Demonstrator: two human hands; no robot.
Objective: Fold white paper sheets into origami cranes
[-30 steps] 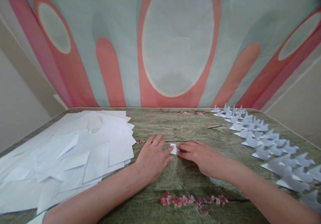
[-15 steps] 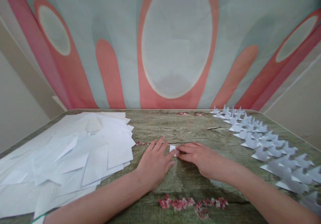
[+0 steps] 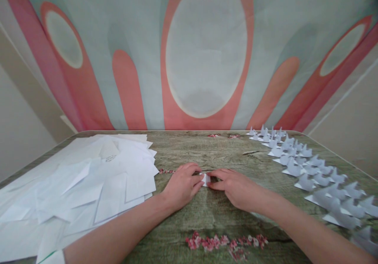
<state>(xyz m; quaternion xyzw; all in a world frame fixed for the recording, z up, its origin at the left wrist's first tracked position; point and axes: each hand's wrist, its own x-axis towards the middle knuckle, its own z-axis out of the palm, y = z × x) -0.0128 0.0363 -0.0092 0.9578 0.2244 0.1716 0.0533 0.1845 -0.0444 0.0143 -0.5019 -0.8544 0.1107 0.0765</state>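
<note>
Small white folded-paper piece (image 3: 205, 180) lies between left-hand grip (image 3: 182, 185) and right-hand grip (image 3: 239, 187), each pinching 1 side; edges should align before creases are pressed firmly against the grey-brown wood-grain desk (image 3: 201, 149) beneath.

The folded piece (image 3: 206, 179) is matt paper; the tabletop (image 3: 201, 150) is wood-grained, perhaps a smooth print.

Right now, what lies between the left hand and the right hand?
In the head view, a small folded white paper lies between the left hand and right hand, above the wood-grain table.
</note>
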